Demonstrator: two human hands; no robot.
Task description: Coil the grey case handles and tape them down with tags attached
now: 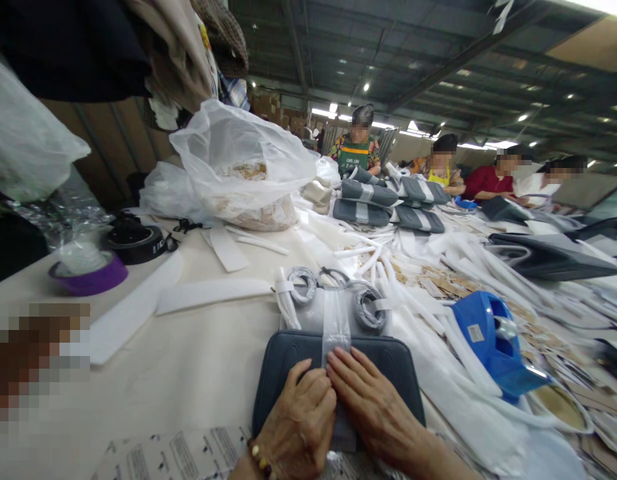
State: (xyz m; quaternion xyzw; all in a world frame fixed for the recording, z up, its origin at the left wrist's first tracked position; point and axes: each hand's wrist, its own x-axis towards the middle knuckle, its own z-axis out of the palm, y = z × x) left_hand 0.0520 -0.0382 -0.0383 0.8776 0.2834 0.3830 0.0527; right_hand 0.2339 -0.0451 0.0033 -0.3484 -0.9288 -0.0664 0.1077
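A dark blue-grey bag (388,380) lies flat before me, with a translucent strip (337,327) running across its middle. My left hand (303,413) rests on the bag beside the strip, its fingers curled; anything inside them is hidden. Flat on the strip and bag lies my right hand (371,393), fingers stretched out and side by side. Just beyond the bag's far edge are a wrapped coil (302,285) on the left and another grey coil (371,308) on the right, banded with white. Printed sheeting (173,457) shows under the near side.
On the right stands a blue tape dispenser (488,340) among white strips and paper scraps. Purple tape (88,273) and black tape (133,243) sit at left. Behind are a large plastic bag (248,173) and stacked wrapped bags (361,212). Several people work across the table.
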